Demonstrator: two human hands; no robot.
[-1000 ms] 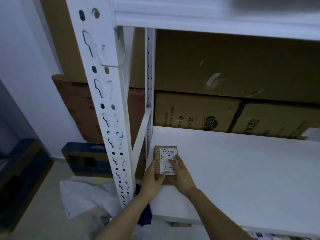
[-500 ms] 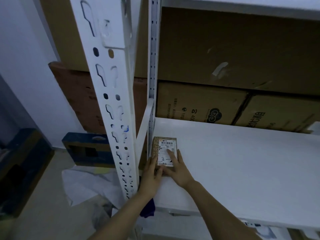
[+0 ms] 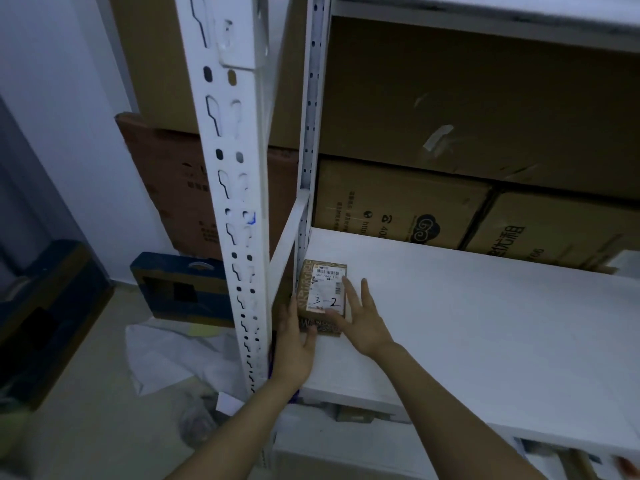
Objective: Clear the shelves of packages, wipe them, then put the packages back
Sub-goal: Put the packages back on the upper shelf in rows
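A small brown package [image 3: 322,295] with a white label marked "3-2" lies flat at the left end of the white shelf [image 3: 485,323], against the rear upright. My left hand [image 3: 294,344] rests at the package's near left corner, fingers loosely apart and touching its edge. My right hand [image 3: 360,317] lies open over the package's right side, fingers spread, fingertips on the label. Neither hand is closed around the package.
The white perforated front upright [image 3: 239,202] stands just left of my left arm. Large cardboard boxes [image 3: 398,206] line the back behind the shelf. On the floor to the left sit a blue box [image 3: 180,292] and crumpled white plastic [image 3: 166,355]. A lower shelf [image 3: 381,455] shows below.
The package went from held in both hands to lying flat on the shelf by the upright. Both hands have loosened and opened, the right fingers spreading off it.
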